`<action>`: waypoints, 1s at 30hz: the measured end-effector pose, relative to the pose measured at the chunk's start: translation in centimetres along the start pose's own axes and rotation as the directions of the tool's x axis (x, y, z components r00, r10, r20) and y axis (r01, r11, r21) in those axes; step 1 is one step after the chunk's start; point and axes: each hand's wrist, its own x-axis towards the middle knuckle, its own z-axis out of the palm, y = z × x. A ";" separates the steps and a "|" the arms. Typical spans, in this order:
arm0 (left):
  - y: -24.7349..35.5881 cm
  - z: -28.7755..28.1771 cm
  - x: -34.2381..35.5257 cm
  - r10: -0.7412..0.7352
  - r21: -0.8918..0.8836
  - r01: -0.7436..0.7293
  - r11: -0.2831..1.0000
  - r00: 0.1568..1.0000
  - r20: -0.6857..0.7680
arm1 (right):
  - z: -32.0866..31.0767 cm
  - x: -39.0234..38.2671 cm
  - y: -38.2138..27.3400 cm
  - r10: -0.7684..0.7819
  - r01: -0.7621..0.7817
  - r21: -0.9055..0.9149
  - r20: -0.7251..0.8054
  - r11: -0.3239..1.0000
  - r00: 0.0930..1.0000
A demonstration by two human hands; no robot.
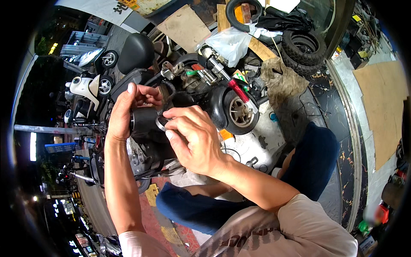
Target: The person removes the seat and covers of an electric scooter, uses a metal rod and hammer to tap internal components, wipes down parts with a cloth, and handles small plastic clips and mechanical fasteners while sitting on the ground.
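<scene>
A black cylindrical part [143,121] lies on its side in front of me, with my left hand [122,115] closed around its left end, thumb pointing up. At its right end sits a small round dark piece with a silvery rim [161,123], pinched between the fingers and thumb of my right hand [195,139]. Whether the two parts touch is hard to make out. Just beyond my hands is a partly dismantled scooter, its small wheel [241,110] with pale spokes showing. A red and silver shock absorber [237,90] slants above that wheel.
Stacked tyres [303,49], a dirty rag [282,79] and a clear plastic bag [229,43] lie at the far right. A black seat [136,53] stands up at the far left. A white scooter [85,91] is parked beyond. My knees flank the work area.
</scene>
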 end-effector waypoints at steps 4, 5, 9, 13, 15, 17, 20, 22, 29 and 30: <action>-0.1 0.0 0.0 0.011 -0.011 -0.011 1.000 1.000 -0.015 | 0.1 0.9 -0.2 -0.051 0.056 -0.085 0.062 0.995 0.997; -0.1 0.1 0.0 0.018 -0.030 -0.019 0.999 0.999 -0.028 | 0.2 1.4 0.1 -0.062 0.067 -0.099 0.056 0.993 0.997; -0.1 0.2 -0.2 0.020 -0.073 -0.024 0.997 0.998 -0.055 | 0.5 4.3 2.9 0.274 -0.273 0.055 0.004 0.960 0.962; 0.1 0.3 -0.3 0.030 -0.108 -0.038 0.993 0.997 -0.070 | -1.6 4.2 5.4 0.658 -0.610 0.792 0.453 0.014 0.602; 0.1 0.3 -0.3 0.036 -0.116 -0.044 0.992 0.997 -0.073 | -2.1 3.3 5.7 0.569 -0.600 0.788 0.560 -0.140 0.602; 0.0 0.2 -0.3 0.036 -0.110 -0.044 0.993 0.997 -0.073 | -2.2 2.4 5.6 0.541 -0.578 0.788 0.587 -0.211 0.602; -0.3 -0.1 -0.2 0.035 -0.098 -0.040 0.994 0.998 -0.059 | -1.7 1.9 5.7 0.558 -0.560 0.777 0.611 -0.287 0.562; -0.4 -0.2 -0.1 0.043 -0.103 -0.048 0.994 0.998 -0.055 | -1.3 1.9 6.2 0.559 -0.577 0.772 0.612 -0.268 0.560; -0.6 -0.2 0.0 0.050 -0.083 -0.056 0.995 0.997 -0.066 | 2.6 -2.2 10.6 0.724 -0.827 0.391 0.415 0.405 0.551; -0.6 -0.2 0.0 0.041 -0.088 -0.047 0.995 0.997 -0.072 | 3.3 -3.3 11.5 0.728 -0.836 0.354 0.420 0.418 0.542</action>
